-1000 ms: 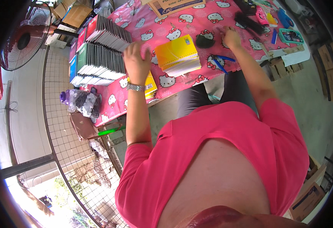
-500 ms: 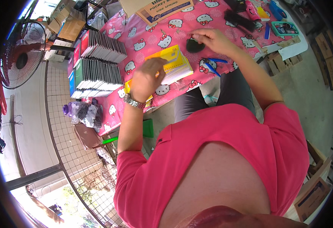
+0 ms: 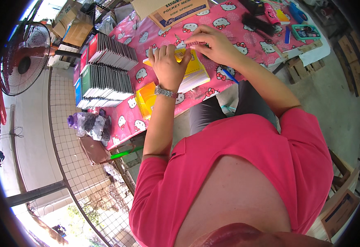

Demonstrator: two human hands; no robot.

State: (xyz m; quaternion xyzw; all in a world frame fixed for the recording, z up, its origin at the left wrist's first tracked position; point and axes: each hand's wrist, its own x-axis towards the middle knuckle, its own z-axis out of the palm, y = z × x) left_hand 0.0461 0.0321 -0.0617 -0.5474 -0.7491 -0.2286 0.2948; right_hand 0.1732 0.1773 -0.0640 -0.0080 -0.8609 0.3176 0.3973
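Note:
A stack of yellow notebooks (image 3: 195, 77) lies on the table with the pink cartoon-cat cloth (image 3: 233, 18). My left hand (image 3: 168, 68), with a metal watch on its wrist, lies over the stack's left end, fingers curled at its far edge. My right hand (image 3: 215, 44) meets it from the right and pinches a thin pale coil-like strip (image 3: 192, 42) just above the notebook's far edge. The strip is too small to make out well.
Rows of upright notebooks (image 3: 106, 68) fill the table's left end, with an orange-yellow notebook (image 3: 147, 99) near the front edge. A cardboard box (image 3: 175, 10), black brush (image 3: 256, 22), blue pen (image 3: 229, 76) and green tray (image 3: 306, 31) lie around. A standing fan (image 3: 23, 57) and wire fence (image 3: 89, 185) are on the left.
My left hand came off the notebook rows onto the yellow stack. My right hand drew back from the far right of the table, and both hands now meet at the stack's far edge.

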